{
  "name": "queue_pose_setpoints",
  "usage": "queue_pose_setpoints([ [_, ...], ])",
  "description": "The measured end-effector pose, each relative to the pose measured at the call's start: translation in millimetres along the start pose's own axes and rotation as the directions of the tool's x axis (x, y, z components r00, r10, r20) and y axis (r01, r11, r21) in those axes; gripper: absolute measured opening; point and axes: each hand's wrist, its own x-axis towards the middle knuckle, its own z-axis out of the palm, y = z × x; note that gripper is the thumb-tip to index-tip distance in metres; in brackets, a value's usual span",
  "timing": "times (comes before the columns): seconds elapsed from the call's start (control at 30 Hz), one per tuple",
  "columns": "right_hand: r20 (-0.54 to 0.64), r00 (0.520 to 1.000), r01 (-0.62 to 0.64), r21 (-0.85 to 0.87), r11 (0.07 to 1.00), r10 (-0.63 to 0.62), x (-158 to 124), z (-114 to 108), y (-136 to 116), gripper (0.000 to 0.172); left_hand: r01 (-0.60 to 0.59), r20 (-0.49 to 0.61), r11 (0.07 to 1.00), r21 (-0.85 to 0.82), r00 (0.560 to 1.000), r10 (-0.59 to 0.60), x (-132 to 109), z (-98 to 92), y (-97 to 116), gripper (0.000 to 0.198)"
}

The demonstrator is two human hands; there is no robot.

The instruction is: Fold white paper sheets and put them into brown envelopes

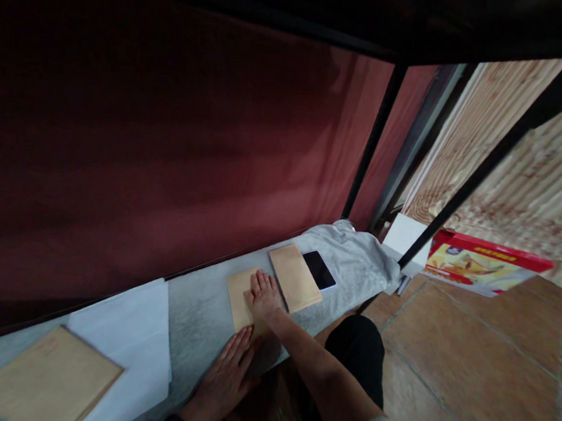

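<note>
A tan envelope lies on a grey cloth-covered shelf. My right hand lies flat on the envelope's far half, fingers stretched out. My left hand presses flat on its near end, fingers together and extended. A second tan envelope lies just beyond, beside a dark phone.
A larger tan envelope rests on white paper at the near left. A dark red curtain backs the shelf. Black frame posts rise at the right. A red and yellow box and a white box sit by the tiled floor.
</note>
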Motion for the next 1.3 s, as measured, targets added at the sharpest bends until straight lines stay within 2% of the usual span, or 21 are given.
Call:
queue_pose_setpoints([
  [0.17, -0.067, 0.998, 0.011, 0.033, 0.999, -0.009, -39.3, 1.6, -6.6, 0.06, 0.007, -0.006, 1.0, -0.024, 1.0, -0.007, -0.9, 0.9, -0.2, 0.078],
  [0.43, -0.093, 0.995, 0.043, 0.081, 0.996, -0.035, -106.7, -28.8, -2.9, 0.054, 0.012, 0.032, 0.99, -0.138, 0.999, -0.008, 1.9, -12.3, 0.9, 0.073],
  [0.57, -0.037, 0.992, 0.12, 0.089, 0.989, -0.117, -130.5, -44.8, 4.0, 0.051, 0.024, 0.085, 0.979, -0.201, 0.996, -0.007, -2.9, -13.4, -3.5, 0.062],
  [0.7, 0.049, 0.978, 0.197, 0.104, 0.975, -0.203, -147.0, -56.3, 12.0, 0.053, 0.155, 0.062, 0.957, -0.244, 0.988, -0.144, 1.0, 2.0, -14.8, 0.051],
  [0.83, 0.073, 0.977, 0.187, 0.138, 0.973, -0.198, -151.4, -62.1, 12.7, 0.054, 0.202, 0.041, 0.96, -0.194, 0.979, -0.198, 30.4, 20.0, -29.3, 0.054],
  [0.97, 0.082, 0.98, 0.166, 0.163, 0.973, -0.181, -149.2, -65.9, 10.2, 0.054, 0.3, 0.101, 0.945, -0.127, 0.952, -0.288, 80.5, 29.7, -44.4, 0.054],
  [1.1, 0.104, 0.98, 0.151, 0.173, 0.973, -0.17, -148.0, -67.9, 9.5, 0.053, 0.393, 0.169, 0.916, -0.086, 0.911, -0.375, 124.6, 30.9, -55.4, 0.056],
  [1.2, 0.118, 0.98, 0.136, 0.195, 0.971, -0.16, -148.2, -67.9, 9.4, 0.053, 0.442, 0.177, 0.895, -0.055, 0.887, -0.427, 140.2, 30.8, -57.6, 0.056],
  [1.3, 0.129, 0.98, 0.123, 0.217, 0.968, -0.153, -148.5, -67.9, 9.1, 0.051, 0.427, 0.174, 0.903, -0.051, 0.894, -0.413, 141.1, 30.9, -56.8, 0.057],
])
